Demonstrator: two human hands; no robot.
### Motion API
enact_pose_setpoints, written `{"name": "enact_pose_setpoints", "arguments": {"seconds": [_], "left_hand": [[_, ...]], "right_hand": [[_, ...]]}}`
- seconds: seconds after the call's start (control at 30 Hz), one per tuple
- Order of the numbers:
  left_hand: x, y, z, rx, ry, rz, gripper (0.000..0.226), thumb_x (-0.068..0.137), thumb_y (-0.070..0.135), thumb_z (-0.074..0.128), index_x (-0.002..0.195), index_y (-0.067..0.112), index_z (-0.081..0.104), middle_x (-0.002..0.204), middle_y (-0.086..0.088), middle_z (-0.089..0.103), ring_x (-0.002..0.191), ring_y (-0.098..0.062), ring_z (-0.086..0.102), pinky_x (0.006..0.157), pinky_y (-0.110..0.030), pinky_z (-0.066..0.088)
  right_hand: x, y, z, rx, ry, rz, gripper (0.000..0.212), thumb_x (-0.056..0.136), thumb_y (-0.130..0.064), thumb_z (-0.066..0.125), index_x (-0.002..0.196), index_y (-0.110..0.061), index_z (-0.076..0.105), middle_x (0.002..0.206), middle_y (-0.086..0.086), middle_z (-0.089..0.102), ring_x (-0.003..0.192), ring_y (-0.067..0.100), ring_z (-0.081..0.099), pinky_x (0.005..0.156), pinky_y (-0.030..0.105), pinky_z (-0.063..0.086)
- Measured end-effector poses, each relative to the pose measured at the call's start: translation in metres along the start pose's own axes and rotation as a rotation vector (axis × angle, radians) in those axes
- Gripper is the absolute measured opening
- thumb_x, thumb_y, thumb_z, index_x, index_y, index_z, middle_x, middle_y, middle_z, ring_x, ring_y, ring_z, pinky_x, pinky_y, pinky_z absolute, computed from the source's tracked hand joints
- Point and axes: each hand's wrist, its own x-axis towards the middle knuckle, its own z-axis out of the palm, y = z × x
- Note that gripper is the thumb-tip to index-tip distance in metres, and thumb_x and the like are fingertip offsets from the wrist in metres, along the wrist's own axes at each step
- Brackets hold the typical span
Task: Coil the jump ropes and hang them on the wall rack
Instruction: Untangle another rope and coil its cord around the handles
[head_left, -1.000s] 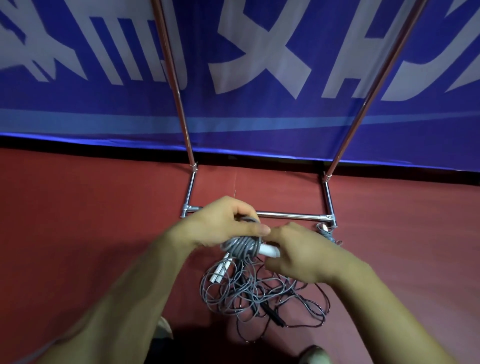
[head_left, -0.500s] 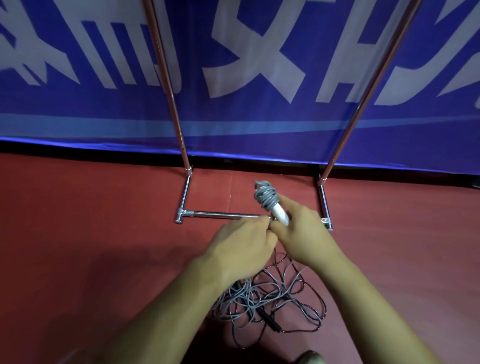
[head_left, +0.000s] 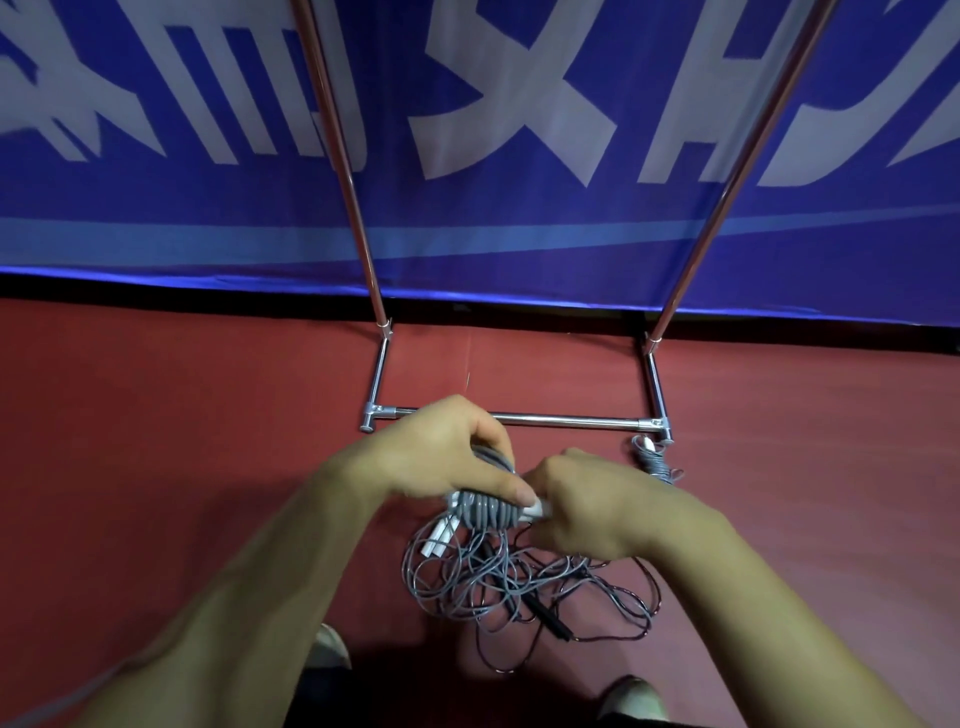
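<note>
A grey jump rope (head_left: 491, 512) is wound in tight turns round its white handles, held between both hands above the floor. My left hand (head_left: 447, 452) grips the rope from above, thumb pressed on the coil. My right hand (head_left: 587, 501) holds the white handle end at the coil's right side. Below them a loose tangle of grey rope (head_left: 524, 582) with white handles (head_left: 439, 540) and a black handle (head_left: 548, 618) lies on the red floor. Another wound rope (head_left: 652, 460) lies by the rack's right foot. The metal rack (head_left: 571, 420) stands just beyond my hands.
The rack's two uprights (head_left: 358, 228) rise against a blue banner (head_left: 493, 130) with white lettering. Red floor (head_left: 156, 441) spreads left and right. My shoes (head_left: 330, 647) show at the bottom edge, close to the tangle.
The coiled rope was lifted upright toward the rack half a second ago; now it is back down, level between both hands. The left hand has closed over the coil again.
</note>
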Motion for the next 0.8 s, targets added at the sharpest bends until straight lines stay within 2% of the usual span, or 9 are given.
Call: {"name": "enact_pose_setpoints", "arguments": {"seconds": [0.1,0.2,0.27,0.33,0.43,0.5,0.57,0.63,0.8], "left_hand": [[-0.004,-0.006,-0.003,-0.415,-0.187,0.006,0.021,0.071,0.03,0.082,0.073,0.023,0.062,0.061,0.005,0.053,0.052,-0.006,0.045,0.052,-0.018,0.037],[-0.001,0.006,0.002,-0.858,-0.169,0.003,0.012,0.091,0.015,0.061,0.08,0.015,0.066,0.065,0.005,0.062,0.051,-0.004,0.054,0.047,-0.014,0.043],[0.008,0.013,0.008,-0.932,-0.027,0.047,0.03,0.098,0.016,0.047,0.086,0.02,0.074,0.07,0.004,0.065,0.047,-0.005,0.046,0.04,-0.015,0.032],[0.017,0.018,0.016,-0.921,0.092,0.058,0.048,0.104,0.012,0.036,0.094,0.03,0.078,0.074,0.003,0.061,0.045,-0.003,0.028,0.042,-0.018,0.014],[0.023,0.02,0.021,-1.054,0.123,0.007,0.035,0.089,0.005,0.041,0.107,0.016,0.069,0.072,0.002,0.049,0.05,-0.005,0.027,0.046,-0.019,0.012],[0.026,0.022,0.025,-1.043,0.126,-0.023,0.024,0.08,0.021,0.049,0.099,0.011,0.059,0.071,0.003,0.044,0.051,-0.005,0.028,0.044,-0.017,0.015],[0.029,0.026,0.032,-0.825,0.283,-0.079,0.026,0.087,0.037,0.065,0.09,0.012,0.057,0.064,0.005,0.04,0.048,-0.006,0.027,0.042,-0.018,0.017],[0.032,0.031,0.038,-0.658,0.426,-0.083,0.034,0.095,0.044,0.063,0.082,0.012,0.061,0.055,0.007,0.036,0.045,-0.006,0.028,0.042,-0.021,0.021],[0.025,0.032,0.032,-0.757,0.523,-0.124,0.03,0.097,0.045,0.058,0.08,0.02,0.063,0.058,0.008,0.041,0.049,-0.005,0.034,0.042,-0.016,0.025]], "right_hand": [[-0.01,-0.01,-0.008,0.111,0.091,-0.133,0.034,0.079,-0.022,0.068,0.056,-0.02,0.043,0.05,0.0,0.043,0.047,0.011,0.042,0.046,0.022,0.031],[-0.014,-0.009,-0.012,0.533,0.2,-0.224,0.03,0.078,-0.003,0.069,0.059,-0.018,0.05,0.05,-0.003,0.044,0.044,0.004,0.036,0.045,0.022,0.029],[-0.012,-0.004,-0.013,0.867,0.264,-0.196,0.026,0.076,0.007,0.064,0.066,-0.016,0.056,0.051,-0.004,0.048,0.042,0.008,0.039,0.043,0.02,0.03],[-0.006,0.001,-0.013,1.164,0.32,-0.142,0.019,0.074,0.007,0.058,0.089,-0.005,0.057,0.049,0.004,0.049,0.035,0.014,0.039,0.039,0.018,0.03],[0.004,0.008,-0.011,1.502,0.371,-0.046,0.044,0.078,0.012,0.056,0.117,0.0,0.04,0.054,0.01,0.053,0.032,0.015,0.039,0.038,0.017,0.03],[0.009,0.01,-0.009,1.537,0.402,0.028,0.045,0.081,0.008,0.06,0.118,-0.008,0.041,0.061,0.012,0.057,0.035,0.016,0.04,0.042,0.02,0.029],[0.012,0.01,-0.007,1.378,0.426,0.108,0.044,0.081,-0.003,0.068,0.114,-0.014,0.041,0.055,0.013,0.054,0.039,0.017,0.038,0.044,0.024,0.027],[0.014,0.01,-0.005,1.24,0.457,0.126,0.043,0.087,-0.003,0.067,0.119,-0.017,0.042,0.052,0.01,0.053,0.041,0.018,0.04,0.043,0.025,0.029],[-0.001,0.012,-0.016,1.223,0.27,-0.046,0.061,0.1,-0.014,0.059,0.148,-0.043,0.035,0.075,0.01,0.059,0.06,0.026,0.057,0.054,0.032,0.043]]}}
